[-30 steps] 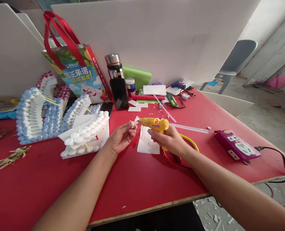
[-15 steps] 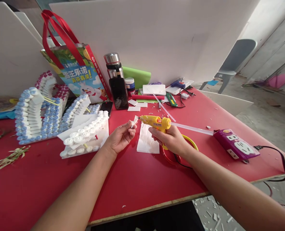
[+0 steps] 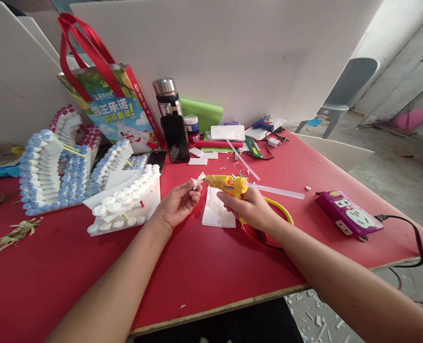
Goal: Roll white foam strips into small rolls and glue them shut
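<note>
Between thumb and fingertips, my left hand (image 3: pixel 179 202) pinches a small white rolled piece (image 3: pixel 199 180). My right hand (image 3: pixel 249 207) is wrapped round the grip of a yellow hot glue gun (image 3: pixel 224 183). Its nozzle points left and meets or nearly meets the white piece. A long clear glue stick (image 3: pixel 277 190) juts from the back of the gun. Under the gun lies a white paper pad (image 3: pixel 216 214) on the red table. Left of my left hand stands a white board model (image 3: pixel 124 205) edged with white rolled rosettes.
Blue-and-white rosette models (image 3: pixel 42 176) stand at the left, before a colourful bag (image 3: pixel 115 112). A steel bottle (image 3: pixel 166 95), a phone (image 3: pixel 175 138) and a green cutter (image 3: pixel 253 147) are at the back. A purple power strip (image 3: pixel 349 214) lies right; its cord hangs over the edge.
The glue gun has shifted slightly left and down, its nozzle now closer to the white piece. The glue stick's rear end has moved left, away from the power strip.
</note>
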A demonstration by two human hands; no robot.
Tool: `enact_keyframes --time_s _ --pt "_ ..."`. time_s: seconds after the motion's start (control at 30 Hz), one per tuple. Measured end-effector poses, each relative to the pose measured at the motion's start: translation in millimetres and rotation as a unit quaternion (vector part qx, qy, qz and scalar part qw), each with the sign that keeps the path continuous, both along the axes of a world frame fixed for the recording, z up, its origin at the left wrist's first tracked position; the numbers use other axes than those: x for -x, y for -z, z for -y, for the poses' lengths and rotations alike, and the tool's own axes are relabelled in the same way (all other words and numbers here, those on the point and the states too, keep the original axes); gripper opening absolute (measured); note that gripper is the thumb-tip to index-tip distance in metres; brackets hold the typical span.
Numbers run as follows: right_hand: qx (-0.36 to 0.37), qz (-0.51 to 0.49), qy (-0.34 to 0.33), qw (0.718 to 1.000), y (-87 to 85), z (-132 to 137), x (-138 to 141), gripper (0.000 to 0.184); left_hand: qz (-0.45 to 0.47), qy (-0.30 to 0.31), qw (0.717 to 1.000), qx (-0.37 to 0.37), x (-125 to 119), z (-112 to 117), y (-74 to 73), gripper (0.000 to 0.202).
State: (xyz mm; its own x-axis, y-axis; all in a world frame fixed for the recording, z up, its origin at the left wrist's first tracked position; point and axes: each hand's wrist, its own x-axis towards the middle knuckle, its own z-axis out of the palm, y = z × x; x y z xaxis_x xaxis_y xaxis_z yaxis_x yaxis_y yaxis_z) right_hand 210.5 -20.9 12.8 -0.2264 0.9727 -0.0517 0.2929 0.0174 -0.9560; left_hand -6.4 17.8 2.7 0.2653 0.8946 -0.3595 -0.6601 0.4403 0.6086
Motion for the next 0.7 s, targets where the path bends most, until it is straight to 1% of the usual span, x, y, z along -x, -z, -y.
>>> enact_keyframes --time_s 0.2,0.47,0.7 --pt "-0.004 -0.029 0.006 1.000 -1.3 -0.2 -0.4 0.047 0.002 0.004 1.000 0.005 0.8 -0.7 0.4 0.015" --pt "-0.001 -0.007 -0.001 1.000 1.3 -0.1 -0.2 0.048 -0.006 0.002 1.000 0.005 -1.1 1.5 -1.9 0.022" --pt "-0.005 -0.067 0.028 0.997 2.5 -1.3 -3.1 0.046 0.004 0.022 1.000 0.002 0.2 0.0 -0.7 0.020"
